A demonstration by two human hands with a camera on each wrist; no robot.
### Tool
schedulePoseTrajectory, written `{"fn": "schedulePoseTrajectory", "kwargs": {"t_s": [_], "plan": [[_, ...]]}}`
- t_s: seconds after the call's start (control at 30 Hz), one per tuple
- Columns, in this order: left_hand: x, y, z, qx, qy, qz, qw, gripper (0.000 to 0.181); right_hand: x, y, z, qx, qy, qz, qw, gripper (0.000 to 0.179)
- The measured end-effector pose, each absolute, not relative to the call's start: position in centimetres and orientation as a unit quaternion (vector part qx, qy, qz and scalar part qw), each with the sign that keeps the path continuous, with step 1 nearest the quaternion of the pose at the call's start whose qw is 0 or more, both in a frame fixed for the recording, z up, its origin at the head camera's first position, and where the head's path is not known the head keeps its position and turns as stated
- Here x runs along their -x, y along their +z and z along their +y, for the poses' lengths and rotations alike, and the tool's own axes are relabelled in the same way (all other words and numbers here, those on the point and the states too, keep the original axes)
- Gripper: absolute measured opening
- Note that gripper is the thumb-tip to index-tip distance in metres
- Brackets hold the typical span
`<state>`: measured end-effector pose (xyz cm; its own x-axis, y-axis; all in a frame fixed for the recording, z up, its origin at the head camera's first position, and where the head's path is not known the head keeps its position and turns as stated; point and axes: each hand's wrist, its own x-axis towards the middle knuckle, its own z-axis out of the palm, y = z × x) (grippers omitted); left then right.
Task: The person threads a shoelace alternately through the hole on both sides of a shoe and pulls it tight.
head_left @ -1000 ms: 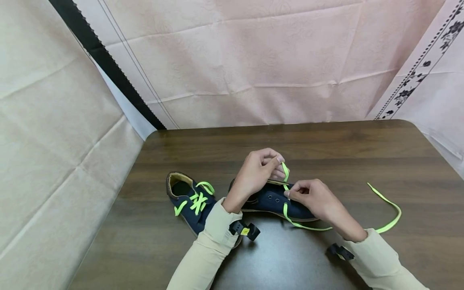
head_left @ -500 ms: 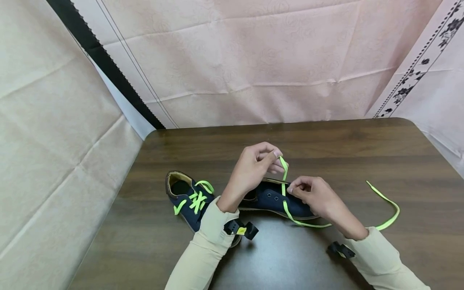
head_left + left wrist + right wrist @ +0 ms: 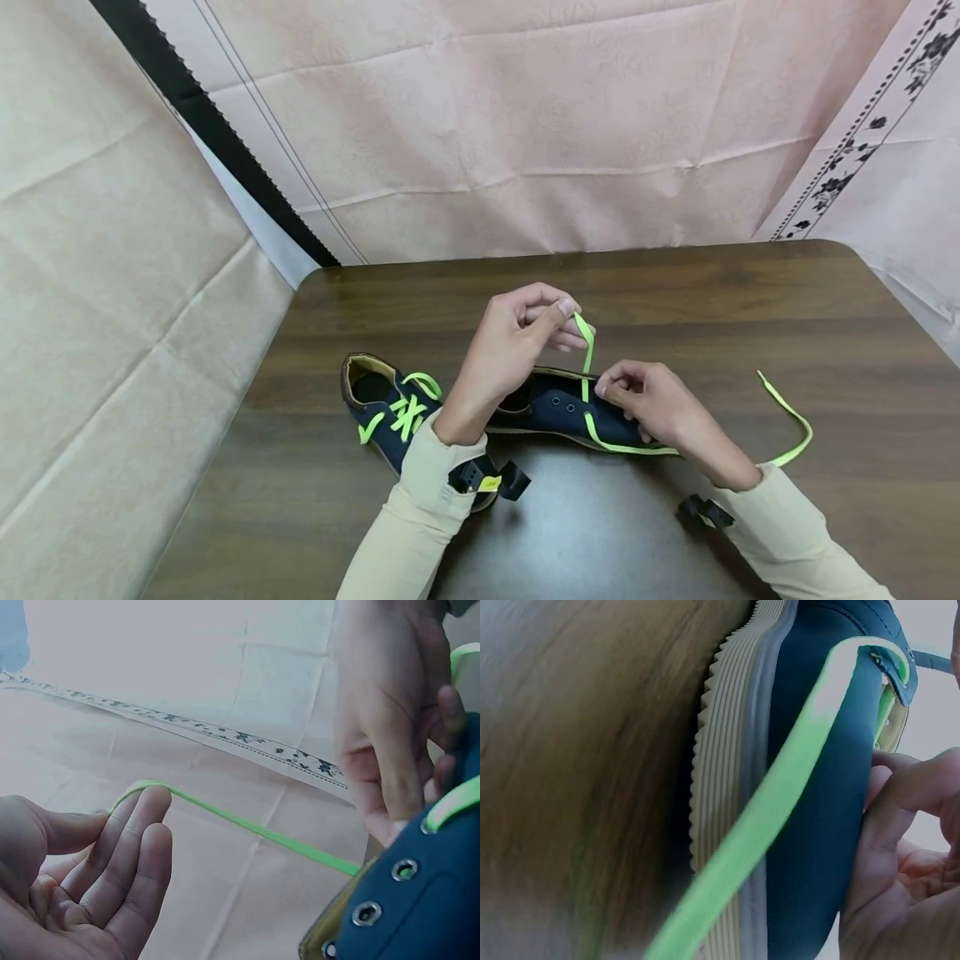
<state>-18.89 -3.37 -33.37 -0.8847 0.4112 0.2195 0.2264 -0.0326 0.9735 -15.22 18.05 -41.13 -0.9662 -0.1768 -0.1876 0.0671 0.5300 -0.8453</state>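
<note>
My left hand [image 3: 513, 337] is raised above a navy shoe [image 3: 551, 410], pinching the end of a bright green shoelace [image 3: 588, 358] between thumb and forefinger. From there the lace runs taut down into the shoe's opening, as the left wrist view shows. My right hand [image 3: 654, 402] has its thumb and curled fingers on the shoe's upper, just beyond the lace holes. Bare metal eyelets [image 3: 367, 913] line the near flap. The lace's other part [image 3: 780, 787] comes out of an eyelet and crosses over the sole's side; my right forearm hides some of it.
Left of it, a second navy shoe [image 3: 375, 421] with green lacing [image 3: 408, 417] stands partly behind my left sleeve [image 3: 420, 508]. The free lace end [image 3: 798, 425] curves across the brown wooden table [image 3: 847, 317] at right. Pale patterned cloth [image 3: 525, 125] hangs behind the table.
My left hand has moved up and to the left, drawing the lace further up out of the shoe. My right hand has stayed at the shoe; the loose lace end has slid slightly left.
</note>
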Motion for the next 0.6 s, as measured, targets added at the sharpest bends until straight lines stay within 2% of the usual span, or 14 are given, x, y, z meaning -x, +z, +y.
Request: {"fn": "schedulePoseTrajectory", "kwargs": {"t_s": [0.3, 0.6], "plan": [[18.1, -31.8, -4.3, -0.243, 0.714, 0.654, 0.053, 0.019, 15.4, -41.0, 18.1, 0.051, -0.481, 0.866, 0.124, 0.018], [16.9, -30.8, -4.5, -0.251, 0.729, 0.632, 0.075, 0.018, 15.4, -41.0, 18.3, 0.048, -0.484, 0.862, 0.14, 0.021]]}}
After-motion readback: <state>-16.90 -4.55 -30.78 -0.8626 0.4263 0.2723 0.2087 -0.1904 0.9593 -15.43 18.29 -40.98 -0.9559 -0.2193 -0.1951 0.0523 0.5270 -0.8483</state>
